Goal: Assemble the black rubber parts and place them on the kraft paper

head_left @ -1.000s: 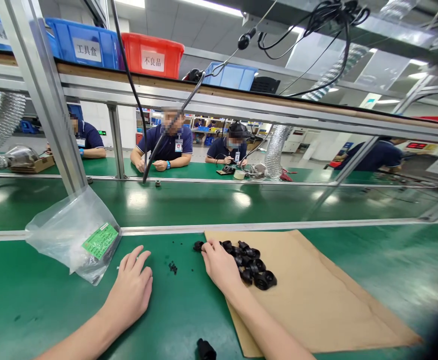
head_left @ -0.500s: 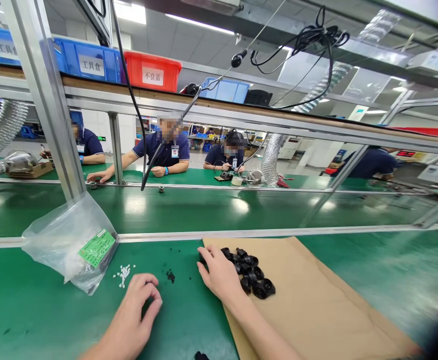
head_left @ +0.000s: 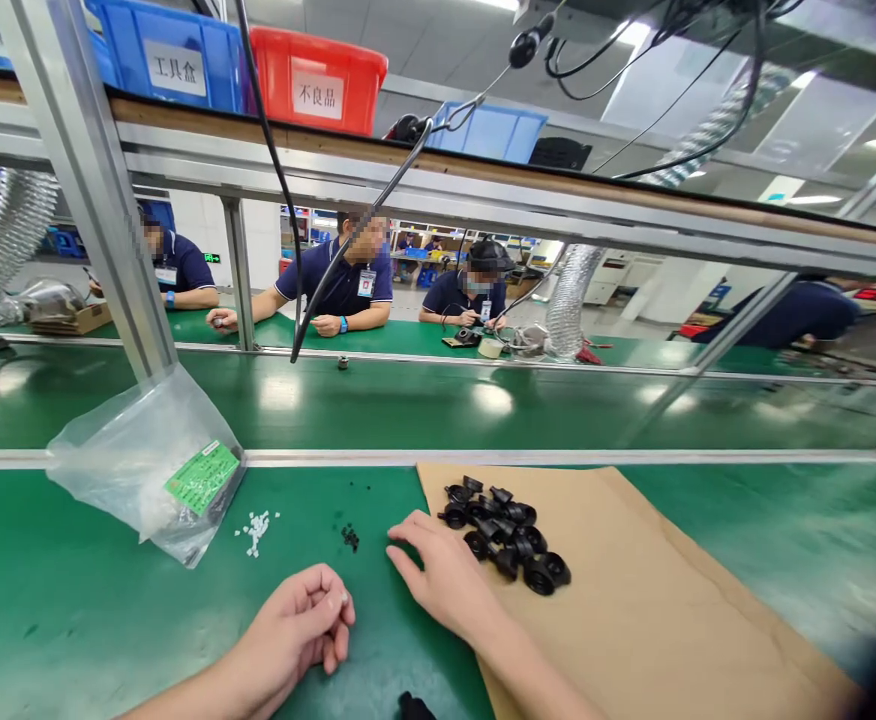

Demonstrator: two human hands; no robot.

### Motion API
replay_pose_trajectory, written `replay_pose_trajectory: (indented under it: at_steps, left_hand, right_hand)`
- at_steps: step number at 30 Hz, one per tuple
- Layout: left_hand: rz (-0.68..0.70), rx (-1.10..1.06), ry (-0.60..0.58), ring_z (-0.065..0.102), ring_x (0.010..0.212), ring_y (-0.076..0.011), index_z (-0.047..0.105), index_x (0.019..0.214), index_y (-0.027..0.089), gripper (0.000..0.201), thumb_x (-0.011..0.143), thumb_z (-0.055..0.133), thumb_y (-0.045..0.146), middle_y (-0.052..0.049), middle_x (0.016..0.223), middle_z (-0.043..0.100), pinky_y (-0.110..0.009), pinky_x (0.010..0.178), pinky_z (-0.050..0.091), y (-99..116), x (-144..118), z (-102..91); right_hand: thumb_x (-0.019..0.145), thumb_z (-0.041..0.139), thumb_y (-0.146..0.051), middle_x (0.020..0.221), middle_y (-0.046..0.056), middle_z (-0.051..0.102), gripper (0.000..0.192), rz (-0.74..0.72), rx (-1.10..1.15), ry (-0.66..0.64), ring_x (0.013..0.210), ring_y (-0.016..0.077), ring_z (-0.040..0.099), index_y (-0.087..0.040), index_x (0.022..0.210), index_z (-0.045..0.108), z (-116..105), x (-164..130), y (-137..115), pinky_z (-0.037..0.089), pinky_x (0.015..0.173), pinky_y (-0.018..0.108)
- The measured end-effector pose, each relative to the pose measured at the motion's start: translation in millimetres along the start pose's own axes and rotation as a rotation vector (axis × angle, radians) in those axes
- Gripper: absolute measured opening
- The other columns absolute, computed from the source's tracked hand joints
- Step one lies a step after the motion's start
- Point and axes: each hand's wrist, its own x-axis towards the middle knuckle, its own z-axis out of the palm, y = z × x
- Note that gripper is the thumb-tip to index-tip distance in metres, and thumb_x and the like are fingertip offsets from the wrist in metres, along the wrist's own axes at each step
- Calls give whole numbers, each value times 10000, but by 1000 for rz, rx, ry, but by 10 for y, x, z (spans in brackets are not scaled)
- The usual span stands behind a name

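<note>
left hand (head_left: 299,630) has curled shut around a tiny white piece; right hand (head_left: 445,575) has drawn back, fingers loose.

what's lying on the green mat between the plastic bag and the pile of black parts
In the head view, between the plastic bag and the black parts lie a scatter of tiny white pieces, then a small cluster of tiny black pieces, on the green mat.

You are at a factory assembly line. A green conveyor belt (head_left: 408,405) runs between benches under an aluminium frame (head_left: 85,190); labelled bins (head_left: 310,85) sit on the shelf above. Workers (head_left: 340,285) in matching dark shirts with badges sit opposite, near a ribbed extraction hose (head_left: 3,245).
</note>
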Motion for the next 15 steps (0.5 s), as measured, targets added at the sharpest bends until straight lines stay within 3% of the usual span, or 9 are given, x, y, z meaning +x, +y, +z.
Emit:
replay_pose_trajectory:
  at_steps: [7, 12, 15]
  left_hand:
    - [-26, -19, -9, 556, 624, -105, 598, 825, 157, 436, 815, 847, 515, -41, 862, 644, -246, 570, 402, 45, -27, 34]
    - [-17, -63, -27, 562, 613, -101, 581, 835, 164, 425, 835, 834, 506, -34, 859, 645, -240, 564, 396, 23, -5, 4]
    - [-19, -77, -35, 563, 612, -102, 573, 827, 166, 437, 828, 841, 511, -26, 827, 636, -241, 570, 399, 16, 1, 7]
  right_hand:
    - [1003, 531, -153, 909, 31, 649, 174, 65, 72, -7, 797, 207, 649, -209, 866, 622, 100, 19, -97, 479, 709, 314]
    - [1059, 514, -240, 926, 22, 634, 155, -155, 498, -9, 799, 171, 613, -227, 942, 615, 104, -112, -365, 472, 685, 270]
    - [1071, 526, -274, 927, 33, 634, 158, -224, 612, -14, 828, 175, 609, -225, 966, 633, 164, -160, -480, 474, 685, 266]
